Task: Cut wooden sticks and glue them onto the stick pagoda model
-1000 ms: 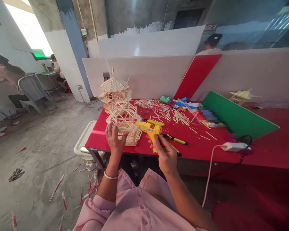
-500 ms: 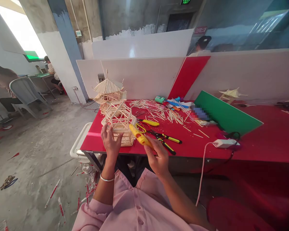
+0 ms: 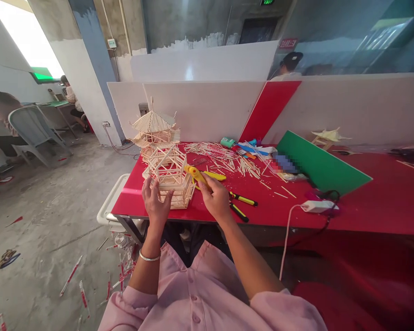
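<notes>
A model building of thin wooden sticks (image 3: 165, 162) stands near the table's front edge, with an open frame of sticks on its upper part. My left hand (image 3: 156, 202) is at its front left corner, fingers and thumb curved against the sticks. In my right hand (image 3: 214, 197) is a yellow glue gun (image 3: 197, 174), its nozzle end close to the model's right side. Behind stands a taller stick pagoda (image 3: 153, 124) with a pointed roof. Yellow-and-black pliers (image 3: 243, 200) lie right of my right hand, partly covered by it.
Loose sticks (image 3: 214, 154) are scattered over the red table (image 3: 207, 216). A green board (image 3: 320, 161) leans at the right, near a white power strip (image 3: 319, 206). White partition panels (image 3: 207, 110) rise behind the table. Other people sit farther off.
My right hand has moved up and toward the model, and the glue gun is now tilted differently, nearer the upper frame. My left hand stays at the model's corner.
</notes>
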